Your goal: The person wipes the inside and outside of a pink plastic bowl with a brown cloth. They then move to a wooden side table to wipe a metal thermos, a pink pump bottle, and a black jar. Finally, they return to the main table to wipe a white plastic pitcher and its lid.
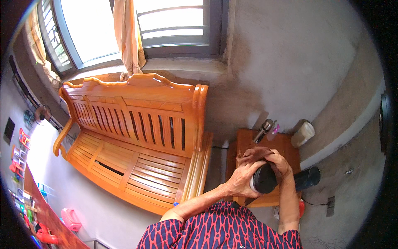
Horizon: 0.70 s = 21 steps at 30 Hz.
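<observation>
My left hand [240, 181] grips the side of a white jar with a black lid [265, 179], tilted so the lid faces me. My right hand [282, 165] holds a brown cloth [254, 154] against the jar's far side. Part of the jar is hidden by the hands and cloth. Below is a small wooden side table [283, 140]. On it stand a steel vacuum flask [263, 130], a small clear bottle with a purple top [273, 131] and a pale plastic canister [303, 134]. A dark cylindrical container [307, 178] is right of my right forearm.
A varnished wooden bench [130, 143] stands to the left, beneath a window with a curtain [127, 37]. A grey wall [295, 62] rises behind the table. A cord runs to a wall outlet [330, 206] at right. A pink plastic item [71, 219] is on the floor.
</observation>
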### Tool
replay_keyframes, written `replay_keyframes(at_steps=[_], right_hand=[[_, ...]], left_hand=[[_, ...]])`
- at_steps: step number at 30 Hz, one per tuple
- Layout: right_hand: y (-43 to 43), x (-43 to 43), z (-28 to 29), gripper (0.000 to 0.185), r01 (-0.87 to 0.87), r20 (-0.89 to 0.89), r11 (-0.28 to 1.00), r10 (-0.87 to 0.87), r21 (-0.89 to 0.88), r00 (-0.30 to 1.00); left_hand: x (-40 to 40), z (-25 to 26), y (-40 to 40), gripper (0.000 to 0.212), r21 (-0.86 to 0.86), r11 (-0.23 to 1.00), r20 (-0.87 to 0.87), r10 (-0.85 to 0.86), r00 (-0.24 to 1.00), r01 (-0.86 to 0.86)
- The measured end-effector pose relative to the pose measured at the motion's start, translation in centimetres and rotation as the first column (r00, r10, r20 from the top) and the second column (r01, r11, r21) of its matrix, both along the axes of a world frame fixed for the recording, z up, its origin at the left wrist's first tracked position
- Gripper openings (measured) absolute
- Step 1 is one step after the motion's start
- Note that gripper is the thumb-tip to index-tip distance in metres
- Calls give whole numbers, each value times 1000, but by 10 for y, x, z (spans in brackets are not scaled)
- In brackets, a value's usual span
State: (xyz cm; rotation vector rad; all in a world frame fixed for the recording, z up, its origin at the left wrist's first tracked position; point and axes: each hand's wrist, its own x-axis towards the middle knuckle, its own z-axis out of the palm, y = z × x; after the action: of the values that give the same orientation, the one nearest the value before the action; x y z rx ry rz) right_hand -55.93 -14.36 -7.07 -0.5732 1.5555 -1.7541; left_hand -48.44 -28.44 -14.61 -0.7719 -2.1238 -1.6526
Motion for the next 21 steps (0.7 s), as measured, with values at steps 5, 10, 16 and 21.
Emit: replay_keyframes(at_steps=[5, 10, 16, 21], right_hand=[[-11, 20, -15, 57, 218, 145, 903, -176, -370, 974], [10, 21, -53, 56, 315, 145, 916, -287, -247, 947], [28, 44, -119, 54, 527, 167, 775, -502, -349, 848], [-2, 49, -113, 51, 536, 341, 727, -419, -429, 842]], left_hand=[[-1, 12, -6, 98, 116, 993, 53, -21, 998, 15], [-2, 0, -1, 96, 197, 973, 50, 110, 993, -117], [-14, 1, -10, 94, 318, 926, -62, 233, 971, -202], [-16, -2, -12, 94, 495, 855, 54, 145, 988, -153]])
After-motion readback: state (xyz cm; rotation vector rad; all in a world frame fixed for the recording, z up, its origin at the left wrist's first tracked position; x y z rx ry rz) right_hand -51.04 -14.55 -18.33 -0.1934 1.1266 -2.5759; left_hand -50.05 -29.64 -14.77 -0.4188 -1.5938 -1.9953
